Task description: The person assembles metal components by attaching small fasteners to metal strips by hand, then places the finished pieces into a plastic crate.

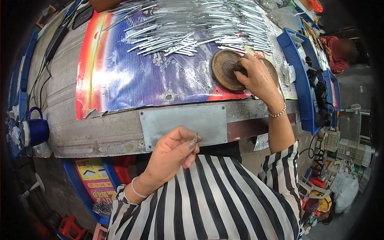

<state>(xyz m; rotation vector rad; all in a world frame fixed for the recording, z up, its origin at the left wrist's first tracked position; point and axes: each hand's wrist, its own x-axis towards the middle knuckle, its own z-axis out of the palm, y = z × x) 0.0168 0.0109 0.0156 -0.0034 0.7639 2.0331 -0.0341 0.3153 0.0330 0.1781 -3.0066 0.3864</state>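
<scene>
My left hand (170, 152) is held in front of my striped top, near the table's front edge. Its thumb and finger pinch a small thin metal piece (196, 137), mostly covered by the fingertips. My right hand (258, 76) reaches over a round brown shallow dish (219, 68), fingers closed at its inner right side. Whatever those fingers hold is hidden. Partly behind the right hand stands a second round dish (273, 70). Beyond both dishes lies a wide heap of thin silvery metal strips (180, 42) on a colourful printed sheet (132, 90).
A pale metal plate (184, 124) is fixed at the table's front edge. A blue mug (38, 130) stands at the left end. Blue bins (296, 76) with cables and bags line the right side. A person in a dark red top (336, 52) is at far right.
</scene>
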